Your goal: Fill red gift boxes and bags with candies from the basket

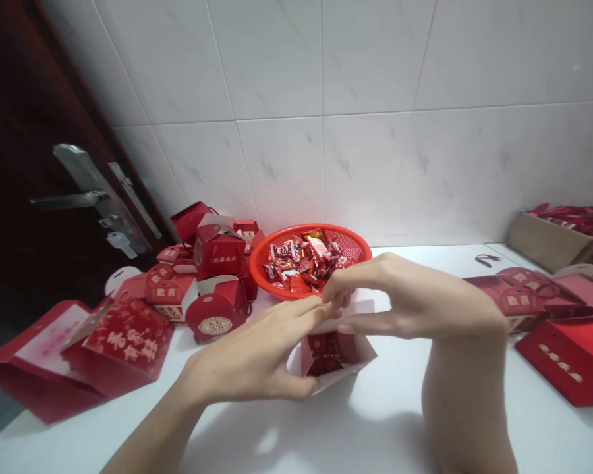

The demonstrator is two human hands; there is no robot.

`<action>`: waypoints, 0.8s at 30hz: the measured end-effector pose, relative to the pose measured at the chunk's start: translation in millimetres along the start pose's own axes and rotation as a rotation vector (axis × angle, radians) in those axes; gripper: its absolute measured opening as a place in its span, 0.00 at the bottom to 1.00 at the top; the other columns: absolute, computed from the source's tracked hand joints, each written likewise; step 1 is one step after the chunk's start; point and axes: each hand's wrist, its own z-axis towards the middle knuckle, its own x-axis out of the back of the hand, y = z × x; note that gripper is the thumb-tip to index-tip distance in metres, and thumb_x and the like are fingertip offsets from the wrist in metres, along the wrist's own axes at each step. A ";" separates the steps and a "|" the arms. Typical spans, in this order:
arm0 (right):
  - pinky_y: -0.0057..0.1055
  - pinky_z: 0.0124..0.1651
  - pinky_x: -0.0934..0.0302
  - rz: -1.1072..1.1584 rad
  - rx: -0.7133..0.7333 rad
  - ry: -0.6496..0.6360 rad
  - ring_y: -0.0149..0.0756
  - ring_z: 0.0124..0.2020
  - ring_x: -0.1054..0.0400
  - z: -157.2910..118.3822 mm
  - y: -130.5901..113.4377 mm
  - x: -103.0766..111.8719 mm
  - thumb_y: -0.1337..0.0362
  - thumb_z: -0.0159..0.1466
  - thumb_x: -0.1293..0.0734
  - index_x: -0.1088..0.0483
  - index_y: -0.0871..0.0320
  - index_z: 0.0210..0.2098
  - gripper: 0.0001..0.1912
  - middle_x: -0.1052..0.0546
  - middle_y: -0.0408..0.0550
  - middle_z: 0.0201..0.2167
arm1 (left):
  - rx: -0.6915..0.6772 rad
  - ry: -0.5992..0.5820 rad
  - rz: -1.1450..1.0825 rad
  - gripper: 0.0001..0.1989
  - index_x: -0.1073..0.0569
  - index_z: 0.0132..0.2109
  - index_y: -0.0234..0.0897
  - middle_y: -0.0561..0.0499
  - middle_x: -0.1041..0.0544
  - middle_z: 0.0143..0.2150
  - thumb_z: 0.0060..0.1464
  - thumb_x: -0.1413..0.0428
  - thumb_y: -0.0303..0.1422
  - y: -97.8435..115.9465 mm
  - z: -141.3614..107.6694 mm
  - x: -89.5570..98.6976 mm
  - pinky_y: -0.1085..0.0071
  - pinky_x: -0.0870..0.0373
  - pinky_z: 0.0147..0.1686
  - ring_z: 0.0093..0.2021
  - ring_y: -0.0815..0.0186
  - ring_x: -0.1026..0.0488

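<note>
A small red and white gift box (360, 359) stands with its top unfolded on the white table. Red-wrapped pieces are dimly visible inside it. My left hand (257, 355) reaches across its left side, thumb at the near edge and fingers stretched to the far flap. From the right, my right hand (400, 299) bends over the box's far edge, thumb and fingers closing around the upper flap. The fingertips of both hands meet there and partly hide the flap. Just behind them sits a red plastic basket (261, 266) of wrapped candies (304, 260).
Folded red gift boxes (220, 253) crowd the left back, with a larger red box (123, 342) nearer. Flat red boxes (558, 359) lie at right, below a cardboard carton (548, 240) of dark red ribbons. A dark door (29, 250) borders the left; a tiled wall (375, 171) stands behind.
</note>
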 end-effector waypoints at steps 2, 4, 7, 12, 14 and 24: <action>0.28 0.40 0.34 -0.001 0.033 0.065 0.34 0.38 0.26 -8.9 -2.3 4.2 0.60 0.66 0.32 0.25 0.59 0.44 0.10 0.19 0.48 0.38 | -0.032 -0.009 0.049 0.31 0.35 0.65 0.46 0.46 0.29 0.62 0.55 0.39 0.34 3.1 -2.9 0.0 0.59 0.33 0.60 0.61 0.52 0.31; 0.30 0.43 0.33 0.017 0.068 0.128 0.35 0.40 0.26 -17.1 -2.1 8.5 0.58 0.66 0.32 0.26 0.59 0.46 0.13 0.19 0.50 0.41 | -0.074 -0.040 0.077 0.30 0.36 0.66 0.47 0.46 0.29 0.62 0.57 0.41 0.33 5.7 -5.0 -0.3 0.60 0.32 0.59 0.61 0.53 0.31; 0.33 0.49 0.32 0.077 0.042 0.183 0.37 0.44 0.26 -24.9 7.0 10.0 0.56 0.65 0.31 0.26 0.59 0.49 0.16 0.20 0.51 0.44 | -0.124 -0.116 0.070 0.30 0.36 0.66 0.48 0.46 0.28 0.60 0.58 0.42 0.32 6.3 -4.8 -0.8 0.64 0.28 0.52 0.57 0.55 0.28; 0.44 0.59 0.37 0.335 -0.058 0.162 0.44 0.57 0.31 -33.3 54.1 -17.9 0.54 0.56 0.24 0.33 0.54 0.59 0.34 0.26 0.54 0.56 | -0.121 -0.099 0.003 0.24 0.28 0.60 0.44 0.46 0.24 0.56 0.57 0.44 0.29 -7.8 3.1 1.4 0.65 0.28 0.49 0.53 0.56 0.26; 0.47 0.61 0.38 0.516 -0.087 0.143 0.46 0.61 0.35 -38.3 73.5 -40.5 0.53 0.52 0.22 0.38 0.52 0.63 0.43 0.30 0.56 0.60 | -0.121 -0.039 -0.054 0.22 0.25 0.57 0.43 0.47 0.22 0.54 0.55 0.45 0.29 -17.7 6.4 3.8 0.64 0.28 0.49 0.51 0.56 0.25; 0.40 0.51 0.31 1.112 -0.242 0.283 0.42 0.45 0.24 -35.1 63.6 -144.9 0.47 0.57 0.26 0.29 0.61 0.54 0.33 0.21 0.57 0.49 | 0.308 0.365 -0.456 0.15 0.17 0.33 0.37 0.48 0.16 0.37 0.42 0.47 0.33 -29.3 17.3 11.2 0.65 0.24 0.42 0.42 0.56 0.21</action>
